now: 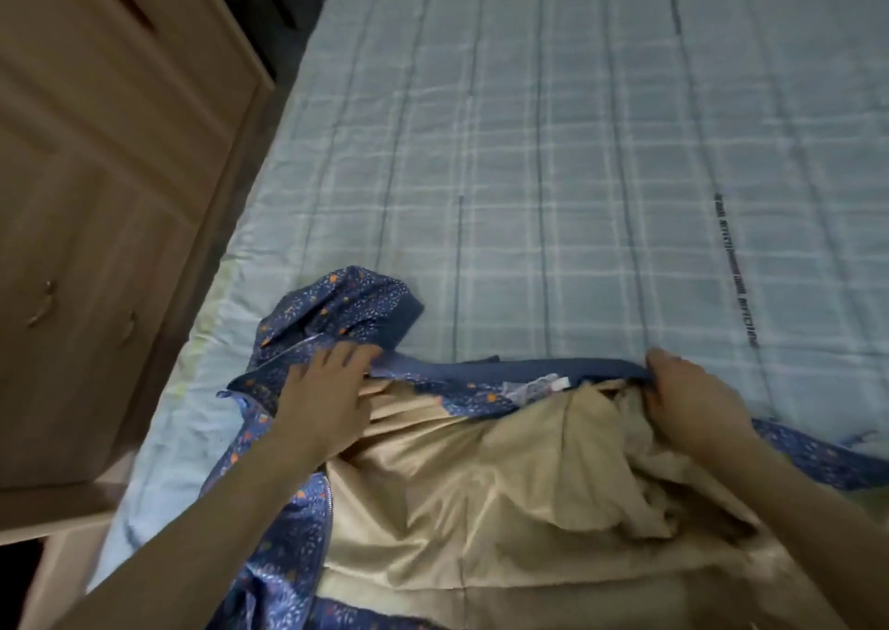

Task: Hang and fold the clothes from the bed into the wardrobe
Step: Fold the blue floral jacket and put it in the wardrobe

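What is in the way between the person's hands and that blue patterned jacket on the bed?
Nothing visible. The left hand lies flat on the jacket near its hood, and the right hand grips its dark blue edge. The tan lining faces up.

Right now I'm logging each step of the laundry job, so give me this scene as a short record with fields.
garment: blue patterned jacket with tan lining, spread lining-up on the bed
left hand: fingers extended, resting on the jacket near its hood
right hand: grips the dark blue collar edge
beside bed: wooden wardrobe, doors closed
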